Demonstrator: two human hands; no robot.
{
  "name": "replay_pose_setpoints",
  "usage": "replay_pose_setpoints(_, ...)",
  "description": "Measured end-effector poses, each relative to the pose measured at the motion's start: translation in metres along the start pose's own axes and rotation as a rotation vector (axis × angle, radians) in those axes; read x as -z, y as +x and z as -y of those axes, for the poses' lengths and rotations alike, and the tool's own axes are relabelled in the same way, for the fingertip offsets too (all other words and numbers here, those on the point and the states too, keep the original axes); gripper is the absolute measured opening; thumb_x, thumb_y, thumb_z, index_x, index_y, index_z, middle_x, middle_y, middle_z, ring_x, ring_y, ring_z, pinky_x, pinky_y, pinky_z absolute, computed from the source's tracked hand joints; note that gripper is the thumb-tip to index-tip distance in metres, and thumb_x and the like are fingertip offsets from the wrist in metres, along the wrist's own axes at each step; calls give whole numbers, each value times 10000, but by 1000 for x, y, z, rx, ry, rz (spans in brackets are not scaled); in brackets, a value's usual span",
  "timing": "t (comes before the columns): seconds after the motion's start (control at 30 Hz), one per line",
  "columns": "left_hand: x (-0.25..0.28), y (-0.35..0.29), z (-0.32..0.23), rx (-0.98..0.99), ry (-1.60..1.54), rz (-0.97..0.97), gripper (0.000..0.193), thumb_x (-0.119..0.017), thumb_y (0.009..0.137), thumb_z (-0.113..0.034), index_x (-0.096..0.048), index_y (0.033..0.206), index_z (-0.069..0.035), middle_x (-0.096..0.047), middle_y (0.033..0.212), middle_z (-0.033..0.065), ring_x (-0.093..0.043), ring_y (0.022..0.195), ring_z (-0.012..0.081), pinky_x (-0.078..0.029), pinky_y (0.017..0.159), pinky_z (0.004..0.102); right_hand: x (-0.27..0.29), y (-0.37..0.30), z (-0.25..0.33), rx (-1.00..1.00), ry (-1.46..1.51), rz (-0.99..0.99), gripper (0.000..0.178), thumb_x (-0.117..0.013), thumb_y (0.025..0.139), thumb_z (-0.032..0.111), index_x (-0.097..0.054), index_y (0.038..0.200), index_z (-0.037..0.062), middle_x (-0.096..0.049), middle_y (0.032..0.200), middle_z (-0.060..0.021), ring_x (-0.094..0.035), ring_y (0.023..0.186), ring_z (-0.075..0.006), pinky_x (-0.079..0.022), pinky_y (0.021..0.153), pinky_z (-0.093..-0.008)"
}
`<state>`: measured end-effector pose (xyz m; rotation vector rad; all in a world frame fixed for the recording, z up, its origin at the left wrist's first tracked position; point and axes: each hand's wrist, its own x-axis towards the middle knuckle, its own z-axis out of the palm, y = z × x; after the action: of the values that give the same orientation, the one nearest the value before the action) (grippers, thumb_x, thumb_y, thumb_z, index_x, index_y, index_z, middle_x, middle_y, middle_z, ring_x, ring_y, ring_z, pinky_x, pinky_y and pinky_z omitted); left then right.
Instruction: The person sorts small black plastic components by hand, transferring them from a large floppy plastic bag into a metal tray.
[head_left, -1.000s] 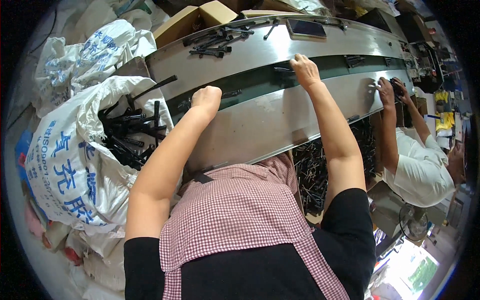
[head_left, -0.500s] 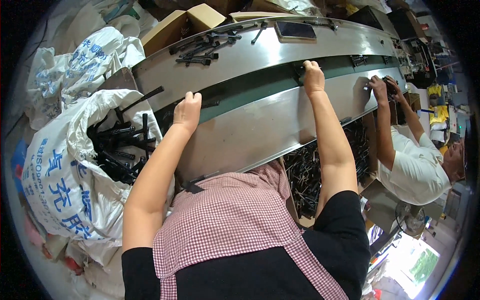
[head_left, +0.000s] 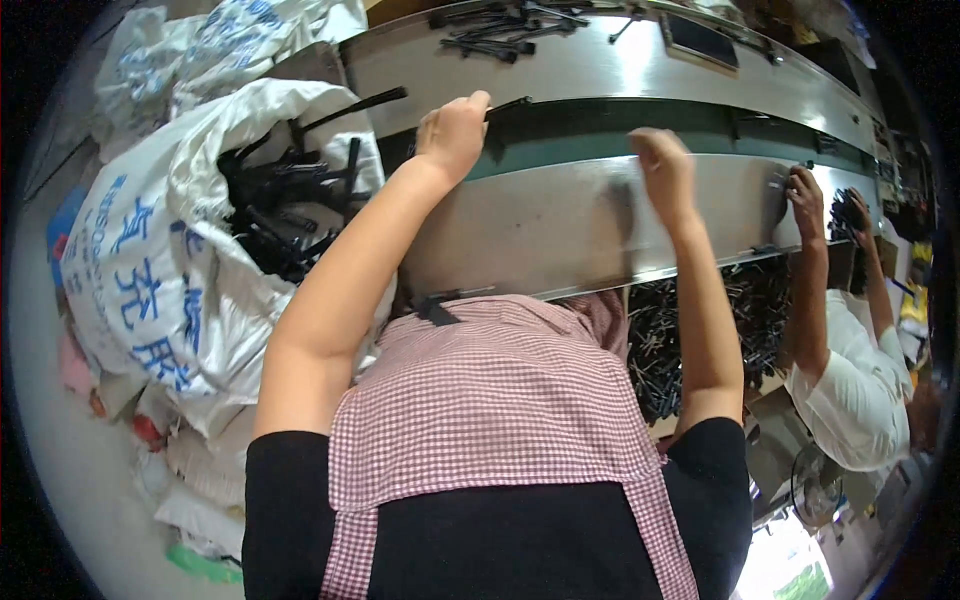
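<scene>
My left hand point(head_left: 455, 137) is closed over the left part of a green conveyor belt point(head_left: 590, 116). A thin black rod-shaped part point(head_left: 508, 106) sticks out from its fingers to the right. Over the near metal ledge point(head_left: 540, 225), beside the belt's near edge, is my right hand point(head_left: 664, 168). Its fingers are bent and blurred, and I see nothing held in them. Left of my left forearm, an open white woven sack point(head_left: 130, 270) holds several black rod-shaped parts point(head_left: 285, 205).
On the far metal ledge point(head_left: 580, 62) lie a pile of black parts point(head_left: 495, 45) and a phone point(head_left: 700, 42). More black parts point(head_left: 665, 350) fill a box below the near ledge. At the right, a co-worker's hands point(head_left: 806, 200) handle dark parts. A black piece point(head_left: 437, 311) lies at the ledge's near edge.
The view has turned, so the scene sits farther right and higher. My right hand has drawn back from the belt to above the near ledge. My left hand stays at the belt's left part.
</scene>
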<state>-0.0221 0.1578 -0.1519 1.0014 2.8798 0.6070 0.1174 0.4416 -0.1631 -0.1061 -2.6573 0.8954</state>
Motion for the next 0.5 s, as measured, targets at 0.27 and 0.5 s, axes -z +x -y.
replay_pose_setpoints(0.27,13,-20,13,144,-11,96,196,-591,869,-163,-528,958,0,-659,919,235,-650,879,418,-524,770,489,-99,-79,169,434,102,729,118,-548,822,101,-633,879,40,-599,940,-151,-625,919,-315,-541,738,-409)
replay_pose_setpoints(0.5,16,-30,21,118,31,109,223,-579,851,-131,-503,1005,12,-624,976,238,-619,952,405,-514,837,469,-73,-64,135,381,-207,687,119,-571,811,109,-622,897,44,-601,935,-145,-638,886,-307,-552,748,-395)
